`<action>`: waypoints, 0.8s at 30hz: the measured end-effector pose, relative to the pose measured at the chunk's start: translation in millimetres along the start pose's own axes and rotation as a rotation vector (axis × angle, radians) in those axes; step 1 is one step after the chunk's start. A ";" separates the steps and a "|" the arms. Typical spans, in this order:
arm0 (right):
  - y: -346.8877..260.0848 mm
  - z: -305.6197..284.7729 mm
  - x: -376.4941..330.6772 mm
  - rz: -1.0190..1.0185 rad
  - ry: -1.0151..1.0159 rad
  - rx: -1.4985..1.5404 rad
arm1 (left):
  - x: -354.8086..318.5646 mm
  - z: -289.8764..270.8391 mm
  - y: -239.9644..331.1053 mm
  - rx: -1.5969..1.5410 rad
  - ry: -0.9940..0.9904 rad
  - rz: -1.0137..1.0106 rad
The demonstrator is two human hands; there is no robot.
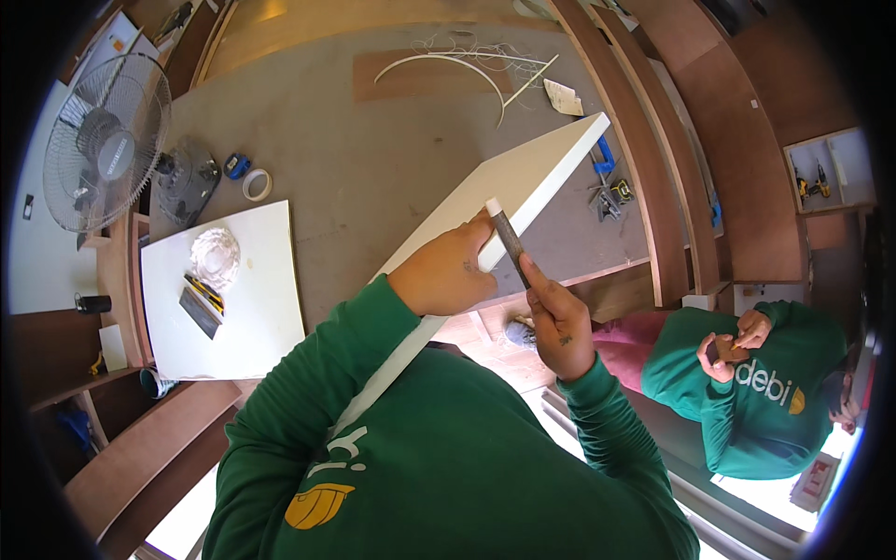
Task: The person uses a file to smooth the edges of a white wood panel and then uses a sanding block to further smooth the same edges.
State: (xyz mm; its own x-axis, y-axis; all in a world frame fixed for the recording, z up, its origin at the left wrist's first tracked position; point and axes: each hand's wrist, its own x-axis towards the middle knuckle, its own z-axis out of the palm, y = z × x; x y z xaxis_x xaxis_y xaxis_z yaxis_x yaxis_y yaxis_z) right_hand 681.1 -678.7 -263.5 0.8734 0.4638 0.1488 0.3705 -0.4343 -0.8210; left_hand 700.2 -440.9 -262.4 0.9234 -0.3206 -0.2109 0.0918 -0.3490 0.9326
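A long white-edged panel (467, 201) with a cream face slants from beside my body toward the far right. My left hand (443, 271) is closed over its near edge, fingers wrapped around the panel. In my right hand (563, 327) is a narrow dark grey bar (509, 241) with a pale end, like a sanding stick or file. The index finger lies along the bar, which slants across the panel's white edge. Its far end is close to my left fingertips. Whether the bar presses on the edge, I cannot tell.
At left, a white board (261, 271) carries a coil of pale strip (215, 259) and a cutter knife (205, 293). Nearby are a tape roll (257, 185), blue tape measure (236, 166) and fan (107, 145). A co-worker (747, 387) holds a small brown block at right. Blue clamp (605, 157) beyond.
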 end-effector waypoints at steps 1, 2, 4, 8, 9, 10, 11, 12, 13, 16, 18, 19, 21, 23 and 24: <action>-1.0 2.9 -0.2 -0.001 0.012 0.012 | 0.1 -1.0 4.1 -0.023 -0.015 -0.026; -0.9 4.6 0.2 -0.008 0.024 0.028 | -2.3 -4.7 11.6 -0.042 -0.027 -0.054; 3.3 4.4 2.2 -0.007 0.014 -0.001 | -4.3 -8.5 17.8 -0.073 -0.034 -0.057; 14.9 9.9 33.1 -0.031 0.103 0.017 | 0.2 3.1 -5.5 -0.042 0.093 0.120; 16.7 10.8 45.9 -0.022 0.127 0.048 | 1.3 8.2 -17.6 -0.024 0.125 0.149; 17.0 8.9 60.8 0.020 0.148 0.106 | 2.7 9.0 -18.6 -0.006 0.150 0.180; 17.2 7.6 68.3 0.062 0.168 0.165 | 3.3 8.4 -19.1 0.003 0.149 0.175; 18.8 6.3 65.6 0.057 0.166 0.166 | 3.0 7.4 -18.4 -0.005 0.135 0.157; 20.0 5.7 63.5 0.052 0.163 0.169 | 2.0 4.5 -15.6 -0.012 0.123 0.138; 12.5 4.3 22.4 -0.038 0.104 -0.030 | -1.8 -7.3 -0.1 -0.077 0.051 0.044; 9.4 2.8 -4.7 0.036 0.018 -0.089 | -1.5 -16.7 12.1 -0.106 0.004 -0.012; 10.8 4.2 -3.7 0.027 0.025 -0.059 | -1.1 -16.1 10.0 -0.114 0.013 0.001; 11.6 9.5 -1.3 0.011 0.040 0.002 | -0.7 -14.6 4.8 -0.135 0.030 0.023; 11.8 16.0 31.6 0.130 0.099 0.130 | -1.5 -15.7 4.1 -0.165 0.038 0.032; 12.5 18.3 49.0 0.196 0.125 0.193 | -1.8 -16.6 2.0 -0.182 0.039 0.028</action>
State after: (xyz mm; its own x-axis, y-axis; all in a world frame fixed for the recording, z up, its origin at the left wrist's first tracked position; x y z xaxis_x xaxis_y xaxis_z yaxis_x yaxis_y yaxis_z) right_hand 722.7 -647.3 -276.6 0.9589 0.2815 0.0346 0.1350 -0.3456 -0.9286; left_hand 704.9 -426.4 -255.3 0.9400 -0.2922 -0.1763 0.1290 -0.1741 0.9762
